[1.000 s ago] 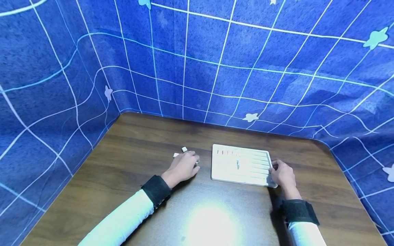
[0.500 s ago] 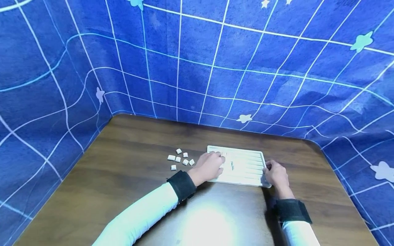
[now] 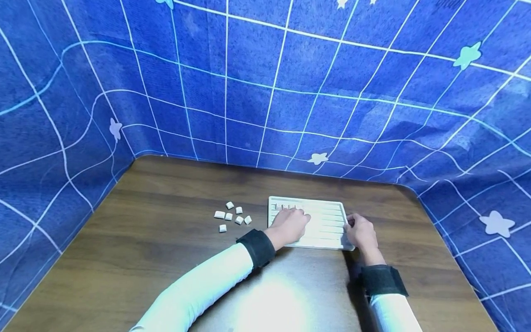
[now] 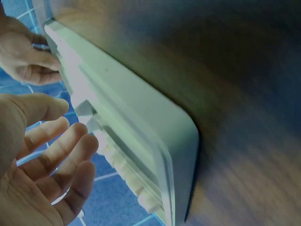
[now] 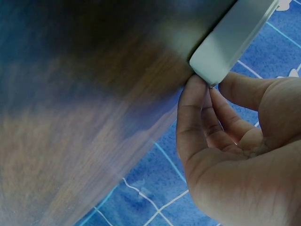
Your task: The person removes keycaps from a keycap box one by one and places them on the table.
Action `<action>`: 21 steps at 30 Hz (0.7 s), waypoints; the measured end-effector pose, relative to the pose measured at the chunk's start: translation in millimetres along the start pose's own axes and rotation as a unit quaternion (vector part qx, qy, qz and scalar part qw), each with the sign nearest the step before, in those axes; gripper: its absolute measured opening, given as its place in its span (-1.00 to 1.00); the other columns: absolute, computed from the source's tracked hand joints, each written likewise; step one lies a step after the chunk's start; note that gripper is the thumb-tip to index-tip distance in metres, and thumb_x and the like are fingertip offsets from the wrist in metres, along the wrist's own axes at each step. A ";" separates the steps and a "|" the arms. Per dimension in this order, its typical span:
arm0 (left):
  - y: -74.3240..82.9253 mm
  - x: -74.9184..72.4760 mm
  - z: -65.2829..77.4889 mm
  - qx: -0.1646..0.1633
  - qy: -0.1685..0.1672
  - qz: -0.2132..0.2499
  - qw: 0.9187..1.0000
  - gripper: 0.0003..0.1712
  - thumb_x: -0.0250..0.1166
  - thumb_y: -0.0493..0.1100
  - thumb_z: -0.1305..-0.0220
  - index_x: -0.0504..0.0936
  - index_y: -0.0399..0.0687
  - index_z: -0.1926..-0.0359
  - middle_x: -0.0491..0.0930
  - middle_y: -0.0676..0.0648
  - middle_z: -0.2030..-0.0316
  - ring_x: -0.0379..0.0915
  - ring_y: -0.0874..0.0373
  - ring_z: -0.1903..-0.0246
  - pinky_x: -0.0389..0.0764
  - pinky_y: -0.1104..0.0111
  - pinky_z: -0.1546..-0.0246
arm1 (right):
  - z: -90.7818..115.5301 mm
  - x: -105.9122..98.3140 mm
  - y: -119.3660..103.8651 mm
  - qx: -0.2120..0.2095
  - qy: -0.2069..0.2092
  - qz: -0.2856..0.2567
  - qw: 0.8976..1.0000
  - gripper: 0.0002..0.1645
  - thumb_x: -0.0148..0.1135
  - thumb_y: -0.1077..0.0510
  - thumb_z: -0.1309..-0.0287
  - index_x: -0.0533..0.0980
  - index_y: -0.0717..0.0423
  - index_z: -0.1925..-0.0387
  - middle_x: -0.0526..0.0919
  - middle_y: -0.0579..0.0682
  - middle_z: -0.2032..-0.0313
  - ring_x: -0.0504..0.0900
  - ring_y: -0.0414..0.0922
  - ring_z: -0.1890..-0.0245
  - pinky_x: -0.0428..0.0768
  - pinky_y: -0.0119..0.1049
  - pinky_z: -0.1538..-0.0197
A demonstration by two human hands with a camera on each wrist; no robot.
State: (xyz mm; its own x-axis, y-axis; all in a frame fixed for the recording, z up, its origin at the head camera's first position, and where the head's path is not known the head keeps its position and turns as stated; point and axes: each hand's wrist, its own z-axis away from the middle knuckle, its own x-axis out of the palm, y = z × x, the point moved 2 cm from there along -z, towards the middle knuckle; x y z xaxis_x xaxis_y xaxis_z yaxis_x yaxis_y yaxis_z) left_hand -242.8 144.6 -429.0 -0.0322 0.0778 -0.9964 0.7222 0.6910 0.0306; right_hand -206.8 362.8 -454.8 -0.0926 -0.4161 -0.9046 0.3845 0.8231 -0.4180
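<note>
A white ridged tray (image 3: 332,242) lies on the table, with a short row of small white keycap-like pieces (image 3: 285,206) in its far left slot. Over the tray's left half is my left hand (image 3: 289,226). In the left wrist view its fingers are loosely bent and spread, thumb and forefinger apart with nothing between them. Close by the thumb tip, a pale piece (image 4: 84,113) stands on the tray. My right hand (image 3: 362,233) pinches the tray's right edge between thumb and fingers, seen at a rounded corner (image 5: 209,68) in the right wrist view.
Several loose white pieces (image 3: 229,216), one longer than the others, lie scattered left of the tray. The wooden table (image 3: 166,198) meets a blue curtain (image 3: 232,92) with a white grid at its back and sides. Bright glare (image 3: 269,304) covers the table's front.
My left hand has moved right from the loose pieces to over the tray, uncovering those pieces. My right hand has stayed at the tray's right edge. The head view has shifted slightly.
</note>
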 end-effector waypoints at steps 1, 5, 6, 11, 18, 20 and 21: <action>1.8 0.3 -1.2 0.000 -0.003 -0.002 1.000 -0.81 0.16 -0.15 -0.35 0.65 0.08 0.08 0.67 0.03 0.18 0.61 0.13 0.23 0.62 0.27 0.23 | 0.1 -0.5 0.0 0.000 0.000 0.000 1.000 -0.65 0.08 0.17 -0.30 0.48 0.23 -0.07 0.63 0.23 0.04 0.58 0.20 -0.01 0.50 0.10 -0.06; 7.5 2.9 -5.6 0.003 -0.004 -0.023 1.000 -0.79 0.14 -0.17 -0.38 0.66 0.13 0.07 0.67 0.05 0.19 0.60 0.15 0.25 0.59 0.32 0.27 | 0.2 -1.2 1.0 -0.006 0.001 -0.001 1.000 -0.65 0.09 0.17 -0.29 0.49 0.22 -0.06 0.64 0.22 0.06 0.58 0.18 0.01 0.50 0.09 -0.05; 8.6 3.6 -6.4 0.004 -0.003 -0.030 1.000 -0.78 0.14 -0.17 -0.39 0.67 0.14 0.07 0.67 0.06 0.19 0.60 0.16 0.26 0.59 0.32 0.28 | 0.5 -1.2 1.3 -0.008 0.001 -0.001 1.000 -0.65 0.10 0.18 -0.28 0.49 0.23 -0.06 0.64 0.22 0.07 0.58 0.18 0.02 0.50 0.09 -0.04; 11.6 6.1 -7.1 0.013 -0.003 -0.046 0.999 -0.70 0.08 -0.22 -0.42 0.70 0.19 0.06 0.67 0.06 0.18 0.60 0.18 0.22 0.61 0.32 0.24 | 1.7 -0.7 0.3 -0.012 -0.003 -0.003 1.000 -0.65 0.09 0.17 -0.29 0.49 0.23 -0.06 0.64 0.22 0.06 0.58 0.19 0.01 0.50 0.09 -0.04; 11.8 6.9 -6.8 0.019 0.005 -0.061 0.998 -0.70 0.13 -0.24 -0.39 0.71 0.21 0.07 0.67 0.06 0.20 0.61 0.19 0.25 0.62 0.35 0.25 | 2.4 -1.2 0.0 -0.011 0.000 -0.008 1.000 -0.65 0.09 0.18 -0.29 0.48 0.24 -0.06 0.64 0.22 0.06 0.59 0.18 0.01 0.50 0.10 -0.05; 11.4 7.2 -7.2 0.014 0.004 -0.059 0.998 -0.70 0.11 -0.23 -0.40 0.71 0.21 0.07 0.65 0.05 0.20 0.60 0.18 0.27 0.61 0.34 0.28 | 2.2 -1.3 0.0 -0.013 0.001 -0.008 1.000 -0.66 0.09 0.18 -0.29 0.48 0.25 -0.05 0.64 0.22 0.06 0.59 0.18 0.01 0.50 0.09 -0.06; 11.2 7.4 -7.4 0.012 0.004 -0.059 0.998 -0.69 0.10 -0.23 -0.40 0.71 0.21 0.07 0.65 0.05 0.20 0.60 0.18 0.27 0.61 0.34 0.29 | 2.3 -1.1 0.3 -0.013 0.001 -0.008 1.000 -0.66 0.09 0.18 -0.29 0.48 0.25 -0.05 0.64 0.21 0.06 0.59 0.18 0.01 0.50 0.09 -0.06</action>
State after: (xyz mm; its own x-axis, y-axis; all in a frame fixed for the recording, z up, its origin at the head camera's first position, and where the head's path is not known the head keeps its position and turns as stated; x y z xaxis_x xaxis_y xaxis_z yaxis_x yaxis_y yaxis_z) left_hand -240.0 158.2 -435.5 -0.1236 0.0029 -0.9923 0.7292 0.6785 -0.0889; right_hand -204.5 362.6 -453.7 -0.1002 -0.4283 -0.8981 0.3581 0.8266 -0.4341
